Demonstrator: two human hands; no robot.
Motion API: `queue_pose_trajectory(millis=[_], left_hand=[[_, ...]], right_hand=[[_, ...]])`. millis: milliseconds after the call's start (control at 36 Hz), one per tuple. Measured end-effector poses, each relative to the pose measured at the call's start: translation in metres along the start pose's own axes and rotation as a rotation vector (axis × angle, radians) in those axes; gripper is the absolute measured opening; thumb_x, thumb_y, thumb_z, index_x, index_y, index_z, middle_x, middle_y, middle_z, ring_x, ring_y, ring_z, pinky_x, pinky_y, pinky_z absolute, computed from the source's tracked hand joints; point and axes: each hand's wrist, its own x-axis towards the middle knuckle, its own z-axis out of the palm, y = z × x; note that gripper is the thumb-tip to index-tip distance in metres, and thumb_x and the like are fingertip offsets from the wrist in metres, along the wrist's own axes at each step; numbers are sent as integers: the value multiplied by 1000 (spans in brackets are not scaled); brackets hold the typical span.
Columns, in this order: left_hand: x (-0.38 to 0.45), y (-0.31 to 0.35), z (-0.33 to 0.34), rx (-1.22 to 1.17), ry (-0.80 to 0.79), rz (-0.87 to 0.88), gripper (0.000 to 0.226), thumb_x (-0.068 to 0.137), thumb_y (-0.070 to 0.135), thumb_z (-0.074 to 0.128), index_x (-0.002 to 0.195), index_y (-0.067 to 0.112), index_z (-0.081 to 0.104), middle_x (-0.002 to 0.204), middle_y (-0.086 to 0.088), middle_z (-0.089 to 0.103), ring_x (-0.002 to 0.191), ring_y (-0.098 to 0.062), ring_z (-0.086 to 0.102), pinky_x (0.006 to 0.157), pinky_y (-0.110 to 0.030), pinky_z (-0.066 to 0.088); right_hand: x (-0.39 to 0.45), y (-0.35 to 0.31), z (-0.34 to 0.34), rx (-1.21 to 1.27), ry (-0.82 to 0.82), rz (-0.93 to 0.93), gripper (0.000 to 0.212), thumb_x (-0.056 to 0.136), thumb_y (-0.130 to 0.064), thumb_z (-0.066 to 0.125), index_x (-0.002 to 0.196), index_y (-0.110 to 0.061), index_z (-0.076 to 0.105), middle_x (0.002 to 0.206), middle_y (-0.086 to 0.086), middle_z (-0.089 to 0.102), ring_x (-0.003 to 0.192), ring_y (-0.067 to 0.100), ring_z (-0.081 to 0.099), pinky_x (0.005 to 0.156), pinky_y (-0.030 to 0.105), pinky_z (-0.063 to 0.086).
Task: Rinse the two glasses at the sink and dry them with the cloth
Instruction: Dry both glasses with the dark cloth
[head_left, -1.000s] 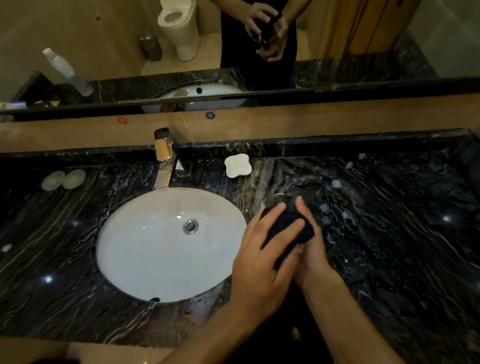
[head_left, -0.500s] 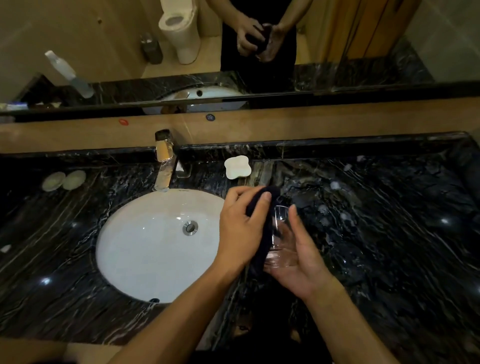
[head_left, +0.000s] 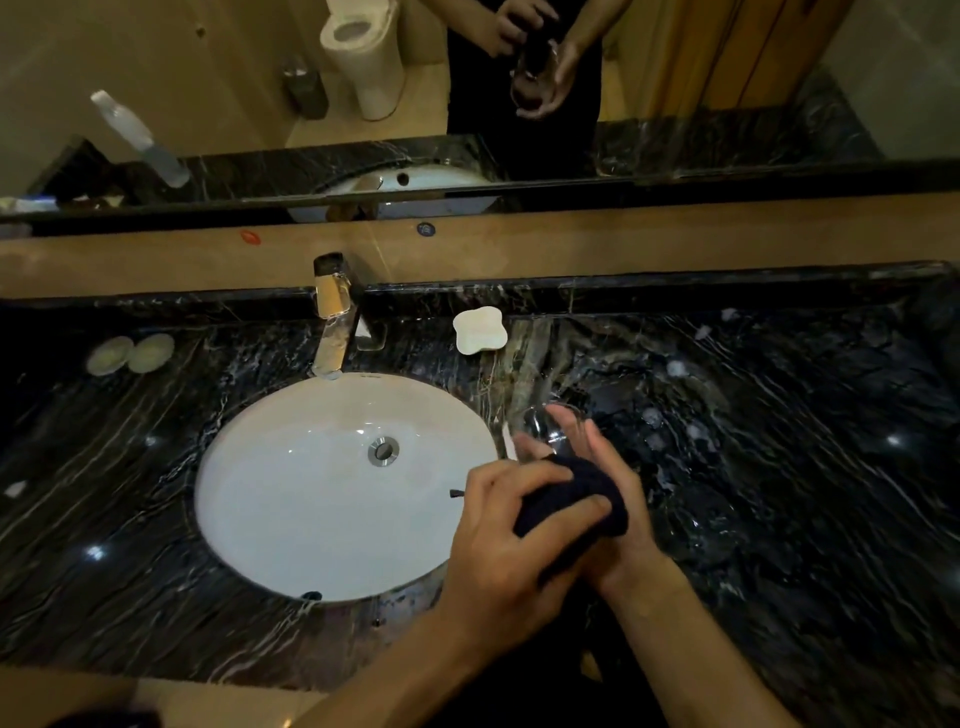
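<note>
My right hand (head_left: 597, 499) cradles the glass (head_left: 545, 426) just right of the sink (head_left: 270, 499), fingers wrapped round it to steady it, while my left hand (head_left: 498, 540) pinches the dark cloth (head_left: 571, 499) against its base, drying.

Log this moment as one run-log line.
phase: drying | left hand: grips dark cloth, wiping | right hand: holds clear glass | place: over black marble counter, right of sink
</note>
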Motion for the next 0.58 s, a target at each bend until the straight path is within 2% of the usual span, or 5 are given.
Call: queue_pose_trajectory(millis=[167,278,361,500,583], left_hand=[[26,-8,-3,-69,87,-143,20,94,30,62,111,23,71,122,1,53,112,-21,49,98,-25,38],[44,-17,-5,-131,128,-269,21,91,27,64,110,23,72,119,3,53,113,-22,52,99,-24,40],[59,-27,-5,-227,112,-420,19,91,31,62,108,33,70,115,8,54,114,-15,56,98,-24,44],[66,-38,-2,-334,87,-605,16,96,22,63,107,34,68,107,12,64,104,0,61,89,-11,43],[55,-34,-3,-263,74,-564,23,99,16,59,116,28,68,114,10,65,111,0,59,93,-10,41]], right_hand=[[-6,-4,2,59,-116,30,46,103,-34,40,109,-6,75,99,16,72,85,25,73,70,31,62],[-13,-6,6,18,-202,47,56,99,-45,42,134,-7,61,128,21,65,110,30,68,89,38,59],[-15,-5,5,-157,-275,13,72,86,-62,62,140,-16,56,137,20,60,118,30,63,97,41,54],[-13,-5,6,-132,-209,-31,44,94,-39,58,134,-20,61,135,22,61,109,30,65,84,41,59],[-9,-10,5,-33,-159,-4,47,94,-33,54,138,-17,55,134,26,60,108,36,64,84,45,55]])
